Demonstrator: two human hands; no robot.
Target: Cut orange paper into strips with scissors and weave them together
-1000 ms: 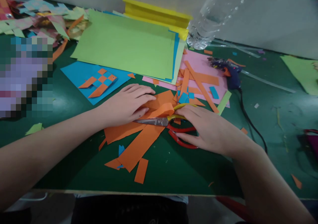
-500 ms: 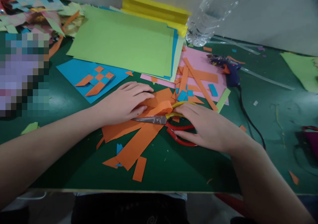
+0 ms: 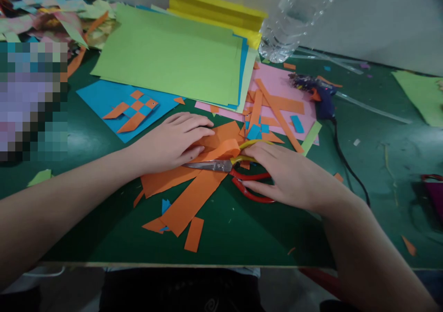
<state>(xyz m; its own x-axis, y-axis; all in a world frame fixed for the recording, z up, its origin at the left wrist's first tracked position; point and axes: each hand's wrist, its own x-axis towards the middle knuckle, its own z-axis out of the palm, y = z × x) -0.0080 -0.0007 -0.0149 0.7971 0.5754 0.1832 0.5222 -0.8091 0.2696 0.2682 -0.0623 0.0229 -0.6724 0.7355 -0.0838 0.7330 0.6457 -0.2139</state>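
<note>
My left hand (image 3: 180,139) lies over orange paper (image 3: 194,202), its fingers stretched out and resting on the sheets. A curled orange strip (image 3: 228,148) rises between my hands. Scissors (image 3: 221,165) with one yellow and one red handle lie across the orange pieces, blades pointing left, towards my left thumb. At the handles is my right hand (image 3: 287,171), with fingers at the yellow loop and the thumb by the red one. Farther left, an orange-and-blue woven paper fish (image 3: 136,111) sits on a blue sheet (image 3: 104,104).
Green sheets (image 3: 166,53) are stacked at the back, before a yellow folded piece (image 3: 214,9). A clear plastic bottle (image 3: 287,30) stands behind. At right, a glue gun (image 3: 323,102) trails its cable near a pink sheet (image 3: 277,79). Paper scraps (image 3: 194,234) litter the front.
</note>
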